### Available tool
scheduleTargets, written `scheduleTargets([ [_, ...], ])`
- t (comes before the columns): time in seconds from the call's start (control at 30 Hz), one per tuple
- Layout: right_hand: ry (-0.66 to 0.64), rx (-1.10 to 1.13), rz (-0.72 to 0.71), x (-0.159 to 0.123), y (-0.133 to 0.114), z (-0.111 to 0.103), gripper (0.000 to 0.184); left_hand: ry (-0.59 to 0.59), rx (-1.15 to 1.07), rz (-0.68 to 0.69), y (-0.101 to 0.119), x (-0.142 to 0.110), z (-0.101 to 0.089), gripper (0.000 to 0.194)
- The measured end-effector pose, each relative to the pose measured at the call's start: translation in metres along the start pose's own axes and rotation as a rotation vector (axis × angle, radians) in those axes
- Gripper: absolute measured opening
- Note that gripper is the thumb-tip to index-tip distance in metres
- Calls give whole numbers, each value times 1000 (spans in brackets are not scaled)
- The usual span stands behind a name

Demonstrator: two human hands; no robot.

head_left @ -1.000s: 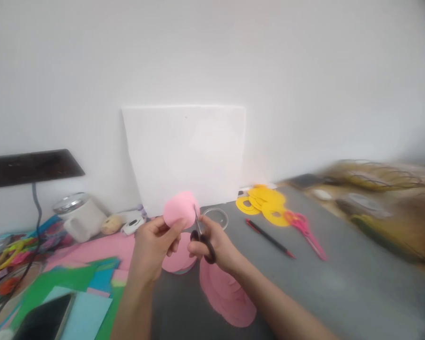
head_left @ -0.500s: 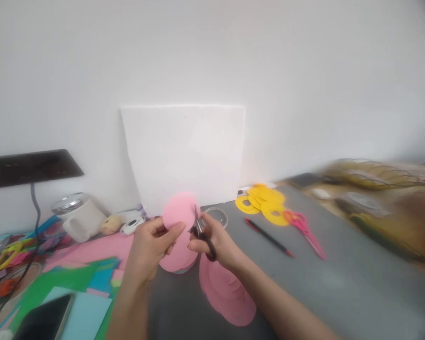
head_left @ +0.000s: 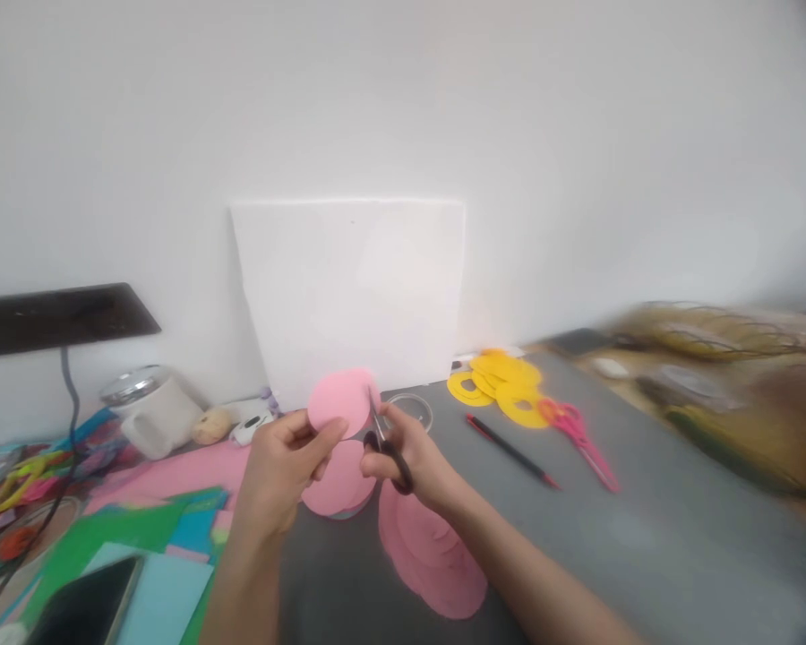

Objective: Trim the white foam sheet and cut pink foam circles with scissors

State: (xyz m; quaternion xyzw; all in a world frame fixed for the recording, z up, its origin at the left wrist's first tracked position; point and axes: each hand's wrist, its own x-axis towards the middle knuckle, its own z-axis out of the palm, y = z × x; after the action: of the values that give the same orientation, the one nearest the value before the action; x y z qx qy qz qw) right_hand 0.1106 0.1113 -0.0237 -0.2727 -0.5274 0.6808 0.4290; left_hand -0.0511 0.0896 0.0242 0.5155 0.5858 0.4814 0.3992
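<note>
Between thumb and fingers, my left hand (head_left: pixel 302 457) pinches a pink paper circle (head_left: pixel 339 405), held up above the desk. My right hand (head_left: pixel 416 448) grips black-handled scissors (head_left: pixel 390 450), their blades at the circle's right edge. A narrow strip of pink paper curls away at that edge. Below my hands lies a stack of pink paper circles (head_left: pixel 339 484). A pile of larger pink paper pieces (head_left: pixel 436 564) rests beside my right forearm.
Yellow paper rings (head_left: pixel 503 381), pink scissors (head_left: pixel 581 439) and a black pencil (head_left: pixel 514 452) lie to the right. A white board (head_left: pixel 353 287) leans on the wall. At left are a mug (head_left: pixel 161 412), coloured paper (head_left: pixel 114 537) and a phone (head_left: pixel 84 609). A tape roll (head_left: pixel 420 399) sits behind my right hand.
The scissor blades have closed further along the circle's right edge, and the cut strip now stands apart there. Both hands stay nearly in place.
</note>
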Motion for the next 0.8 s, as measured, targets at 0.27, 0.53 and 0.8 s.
scheduleTargets([
  [0.27,-7,14,1,0,0,1,54,5,-1,0,2,-1,0,29],
  [0.53,2,4,-14,0,3,0,54,6,4,-3,1,-1,0,29],
  [0.8,-8,21,-2,1,6,0,57,2,-18,-2,-2,0,-3,29],
])
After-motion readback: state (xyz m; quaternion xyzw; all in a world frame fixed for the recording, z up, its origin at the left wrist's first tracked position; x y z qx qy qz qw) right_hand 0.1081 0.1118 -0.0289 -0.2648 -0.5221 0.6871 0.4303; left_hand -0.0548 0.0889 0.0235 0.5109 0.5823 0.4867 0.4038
